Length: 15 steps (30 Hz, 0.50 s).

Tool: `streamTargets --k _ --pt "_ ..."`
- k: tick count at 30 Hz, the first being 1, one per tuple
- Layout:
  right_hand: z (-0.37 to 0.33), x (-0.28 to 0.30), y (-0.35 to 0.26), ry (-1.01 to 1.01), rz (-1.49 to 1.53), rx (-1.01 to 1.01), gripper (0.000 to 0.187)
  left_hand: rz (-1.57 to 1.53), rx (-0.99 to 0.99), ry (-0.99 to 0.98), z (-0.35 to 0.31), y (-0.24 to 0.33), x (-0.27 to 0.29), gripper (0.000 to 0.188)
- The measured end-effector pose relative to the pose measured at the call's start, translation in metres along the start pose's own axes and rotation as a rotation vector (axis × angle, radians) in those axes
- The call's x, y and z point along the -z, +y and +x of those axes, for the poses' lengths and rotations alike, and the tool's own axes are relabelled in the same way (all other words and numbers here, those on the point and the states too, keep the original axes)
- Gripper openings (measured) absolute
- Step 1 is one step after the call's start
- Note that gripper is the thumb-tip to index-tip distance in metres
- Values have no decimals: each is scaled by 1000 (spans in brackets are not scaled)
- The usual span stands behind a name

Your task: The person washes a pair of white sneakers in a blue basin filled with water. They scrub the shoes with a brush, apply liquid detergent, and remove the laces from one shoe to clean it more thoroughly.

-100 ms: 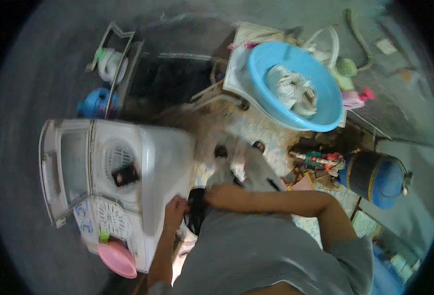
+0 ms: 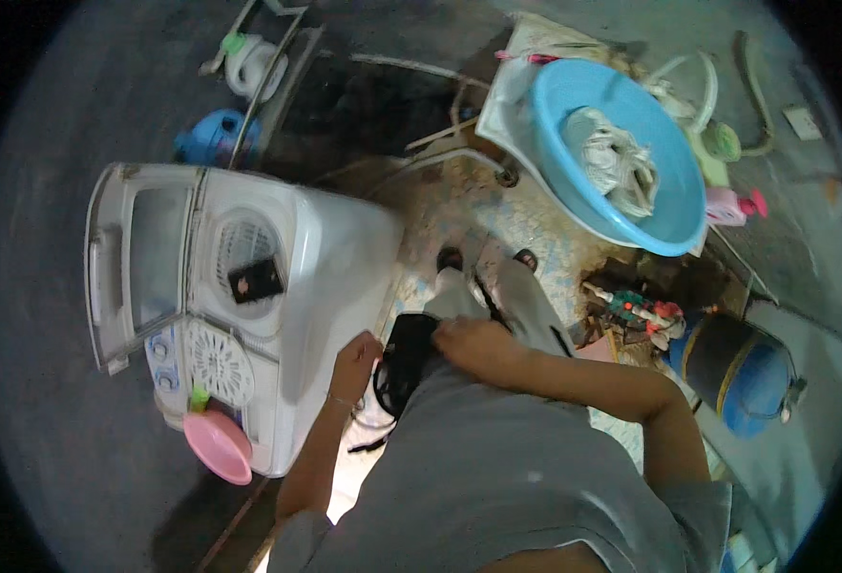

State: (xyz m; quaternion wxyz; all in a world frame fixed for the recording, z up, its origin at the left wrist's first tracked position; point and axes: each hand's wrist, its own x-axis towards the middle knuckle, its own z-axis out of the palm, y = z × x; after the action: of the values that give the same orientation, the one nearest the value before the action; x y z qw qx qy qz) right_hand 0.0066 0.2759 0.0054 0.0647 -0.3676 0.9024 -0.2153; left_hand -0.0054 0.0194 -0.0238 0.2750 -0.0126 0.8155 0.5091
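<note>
In front of my waist is a black pouch-like thing, with a thin black strap or cord hanging at its lower left. My left hand is closed at its left edge, fingers curled in a pinch. On the other side, my right hand grips the right edge with bent fingers. The exact kind of the black thing is hard to make out. Just left of my left hand stands a white washing machine, its lid raised. A black phone-like object lies over its round opening.
A pink bowl rests at the machine's near corner. Ahead right, a light blue basin holds a white bundle. A blue drum stands at right beside a pump with pipes. A hose crosses the tiled floor.
The head view has shifted, so the machine and basin sit higher and further right. My hands have come up a little with the black thing, which shows more fully between them.
</note>
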Motion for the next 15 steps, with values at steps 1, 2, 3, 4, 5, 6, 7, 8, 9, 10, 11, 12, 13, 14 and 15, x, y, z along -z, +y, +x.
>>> streamTargets --k 1,2,3,4,5,6,7,8,9,10,11,12,13,14,15 --pt "-22 -2 9 14 -42 -36 20 -153 19 -15 5 -14 -25 18" --pt "-44 -6 -7 25 -25 -95 20 -279 94 -48 -17 -28 -35 16" --pt "-44 -10 -48 100 111 -135 20 -276 259 -38 -76 -20 1 15" --pt "-47 -6 -52 68 139 -137 21 -352 293 -20 -90 -20 2 15" --pt "-54 -1 -51 24 152 -153 22 -367 358 -26 -99 -15 -3 14" --pt "-62 1 -49 -23 160 -169 22 -353 409 -12 -107 -18 -11 12" --pt "-72 -1 -44 39 131 -160 23 -367 315 7 -115 -30 -20 9" --pt "-81 1 -41 46 134 -168 24 -378 219 26 -124 -42 -29 7" --pt "-89 4 -33 55 127 -176 24 -366 254 19 -126 -45 -37 8" --pt "-96 8 -28 64 121 -184 25 -354 289 11 -128 -47 -45 9" --pt "-102 13 -24 27 116 -184 26 -343 323 3 -131 -51 -52 11" --pt "-108 14 -22 15 118 -195 26 -67 133 -76 -133 -58 -56 13" --pt "-113 14 -20 3 121 -206 26 211 -57 -153 -134 -64 -60 14" --pt "-117 14 -18 -9 125 -219 25 133 59 -164 -141 -70 -65 17" --pt "-119 16 -15 -10 165 -210 24 61 171 -169 -140 -51 -68 21"
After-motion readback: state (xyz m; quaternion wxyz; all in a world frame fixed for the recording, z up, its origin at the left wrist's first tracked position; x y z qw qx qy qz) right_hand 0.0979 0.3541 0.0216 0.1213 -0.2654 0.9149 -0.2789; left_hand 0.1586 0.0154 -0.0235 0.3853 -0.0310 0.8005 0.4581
